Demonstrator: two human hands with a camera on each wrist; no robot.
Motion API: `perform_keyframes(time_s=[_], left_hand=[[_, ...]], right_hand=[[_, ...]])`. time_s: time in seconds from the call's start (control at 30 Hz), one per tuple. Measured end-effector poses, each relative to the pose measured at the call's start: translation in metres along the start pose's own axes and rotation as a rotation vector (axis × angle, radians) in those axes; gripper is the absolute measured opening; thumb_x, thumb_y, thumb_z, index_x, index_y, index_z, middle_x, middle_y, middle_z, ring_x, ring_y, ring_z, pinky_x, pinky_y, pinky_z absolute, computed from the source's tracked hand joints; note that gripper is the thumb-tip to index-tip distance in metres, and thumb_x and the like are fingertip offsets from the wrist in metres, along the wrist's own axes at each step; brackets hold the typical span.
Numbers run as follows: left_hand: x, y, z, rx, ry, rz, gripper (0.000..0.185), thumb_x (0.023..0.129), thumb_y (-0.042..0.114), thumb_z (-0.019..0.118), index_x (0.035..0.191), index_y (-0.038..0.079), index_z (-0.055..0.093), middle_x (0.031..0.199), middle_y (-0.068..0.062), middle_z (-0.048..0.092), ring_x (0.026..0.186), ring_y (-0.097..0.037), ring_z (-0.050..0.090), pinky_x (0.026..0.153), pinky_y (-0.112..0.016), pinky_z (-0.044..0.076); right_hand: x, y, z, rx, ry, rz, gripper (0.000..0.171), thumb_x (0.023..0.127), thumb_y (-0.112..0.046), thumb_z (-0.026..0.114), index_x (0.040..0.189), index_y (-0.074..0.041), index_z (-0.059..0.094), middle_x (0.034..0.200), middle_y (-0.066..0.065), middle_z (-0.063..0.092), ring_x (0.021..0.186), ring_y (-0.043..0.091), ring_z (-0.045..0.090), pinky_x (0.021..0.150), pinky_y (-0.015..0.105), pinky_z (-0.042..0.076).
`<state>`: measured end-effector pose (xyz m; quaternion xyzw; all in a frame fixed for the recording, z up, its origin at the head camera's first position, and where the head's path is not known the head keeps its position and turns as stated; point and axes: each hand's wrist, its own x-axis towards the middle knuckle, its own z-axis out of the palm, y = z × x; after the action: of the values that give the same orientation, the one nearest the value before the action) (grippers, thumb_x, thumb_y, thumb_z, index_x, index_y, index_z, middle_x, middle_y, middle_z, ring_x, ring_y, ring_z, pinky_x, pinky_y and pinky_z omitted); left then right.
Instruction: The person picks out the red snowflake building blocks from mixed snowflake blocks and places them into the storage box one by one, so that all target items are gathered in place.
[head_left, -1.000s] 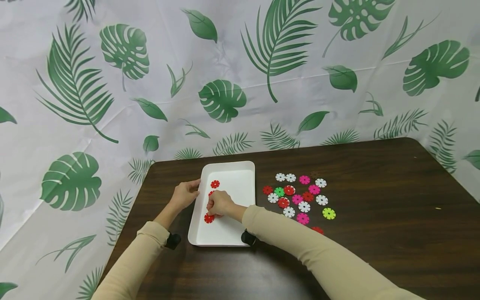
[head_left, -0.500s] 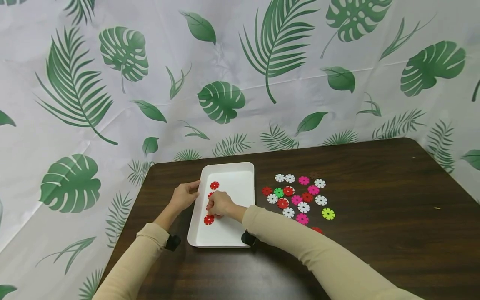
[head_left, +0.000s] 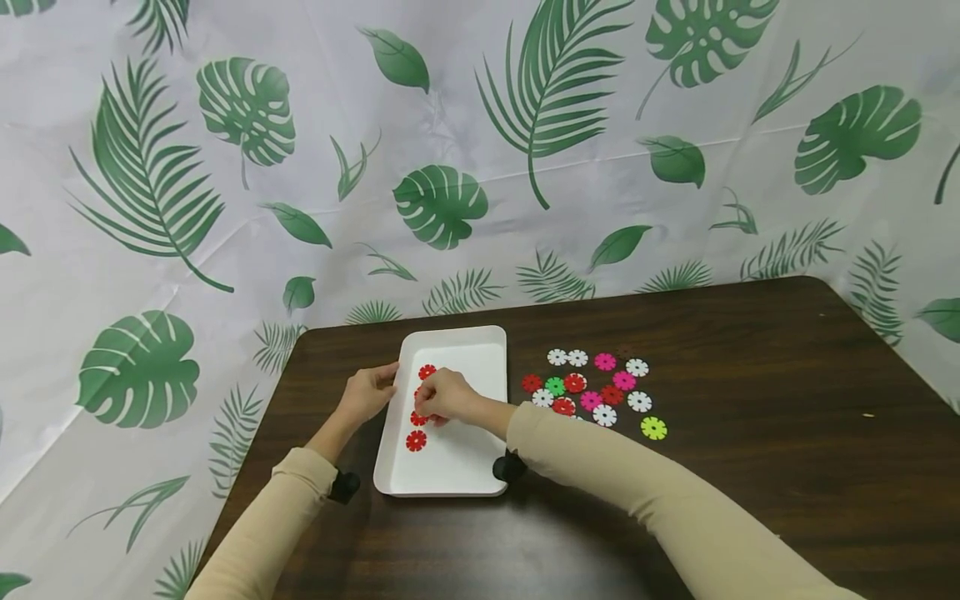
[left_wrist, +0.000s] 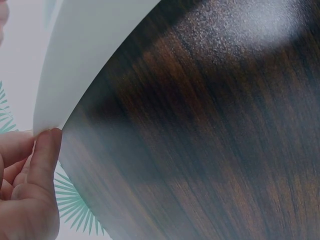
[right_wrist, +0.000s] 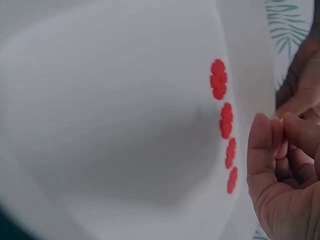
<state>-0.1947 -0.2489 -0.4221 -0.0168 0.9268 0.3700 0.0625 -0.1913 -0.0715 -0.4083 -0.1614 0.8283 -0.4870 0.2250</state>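
Note:
My left hand (head_left: 366, 393) holds the left edge of a shallow white tray (head_left: 457, 471); in the left wrist view, its thumb and fingers (left_wrist: 46, 150) pinch the rim. Along the tray's left side lies a row of several red notched discs, shaped like flat flowers, with the front disc (head_left: 416, 441) fully visible. Over that row hovers my right hand (head_left: 450, 396), partly covering the middle discs. In the right wrist view, the right hand (right_wrist: 285, 175) has loosely curled fingers with nothing visible between them. The red discs (right_wrist: 218, 79) there lie flat, apart from the fingertips.
Right of the tray, a loose group of notched discs lies on the dark wooden table (head_left: 750, 400): white, pink, red, one green disc (head_left: 555, 386) and one yellow-green disc (head_left: 654, 428). My right forearm crosses in front of some. A leaf-patterned cloth (head_left: 315, 275) hangs behind the table.
My right hand has lifted slightly up and away from the red discs, uncovering one more in the row. The left hand stays on the tray's edge.

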Motion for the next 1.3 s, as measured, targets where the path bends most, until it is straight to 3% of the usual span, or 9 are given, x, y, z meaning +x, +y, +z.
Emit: perform_keyframes(time_s=[0.13, 0.33, 0.7, 1.03, 1.3], left_hand=[[0.000, 0.000, 0.002, -0.003, 0.001, -0.019, 0.046, 0.090, -0.001, 0.055, 0.136, 0.000, 0.048, 0.133, -0.022, 0.053, 0.114, -0.034, 0.057, 0.093, -0.043, 0.049], [0.000, -0.001, 0.003, -0.002, 0.004, -0.030, 0.046, 0.091, 0.000, 0.054, 0.137, 0.000, 0.047, 0.136, -0.021, 0.050, 0.117, -0.035, 0.055, 0.094, -0.044, 0.048], [-0.001, -0.003, 0.002, 0.013, 0.014, -0.031, 0.046, 0.090, -0.001, 0.055, 0.136, 0.000, 0.047, 0.135, -0.021, 0.051, 0.116, -0.035, 0.056, 0.093, -0.044, 0.049], [-0.001, 0.000, 0.003, 0.007, 0.010, -0.031, 0.046, 0.091, -0.001, 0.054, 0.136, 0.000, 0.047, 0.135, -0.022, 0.051, 0.113, -0.036, 0.058, 0.092, -0.044, 0.050], [-0.002, 0.001, 0.002, 0.001, 0.009, -0.034, 0.046, 0.091, -0.001, 0.054, 0.136, 0.000, 0.047, 0.135, -0.022, 0.050, 0.113, -0.036, 0.058, 0.093, -0.044, 0.049]], right_hand=[[-0.007, 0.001, -0.017, 0.073, 0.013, -0.010, 0.005, 0.084, -0.002, 0.067, 0.081, 0.002, 0.067, 0.067, 0.002, 0.060, 0.053, 0.010, 0.053, 0.054, 0.024, 0.056], [-0.018, 0.011, -0.048, 0.149, 0.044, -0.029, 0.006, 0.085, -0.002, 0.066, 0.086, 0.003, 0.065, 0.076, 0.014, 0.063, 0.057, 0.010, 0.055, 0.058, 0.027, 0.058], [-0.042, 0.043, -0.103, 0.269, 0.114, 0.003, 0.011, 0.087, -0.002, 0.062, 0.094, 0.007, 0.063, 0.074, 0.009, 0.058, 0.060, 0.014, 0.058, 0.069, 0.040, 0.059], [-0.069, 0.080, -0.141, 0.263, 0.170, 0.028, 0.018, 0.090, -0.006, 0.060, 0.102, 0.008, 0.060, 0.081, 0.013, 0.060, 0.067, 0.018, 0.062, 0.076, 0.043, 0.057], [-0.087, 0.109, -0.159, 0.246, 0.231, 0.075, 0.022, 0.090, -0.006, 0.061, 0.105, 0.010, 0.060, 0.088, 0.020, 0.061, 0.066, 0.014, 0.063, 0.070, 0.036, 0.059]])
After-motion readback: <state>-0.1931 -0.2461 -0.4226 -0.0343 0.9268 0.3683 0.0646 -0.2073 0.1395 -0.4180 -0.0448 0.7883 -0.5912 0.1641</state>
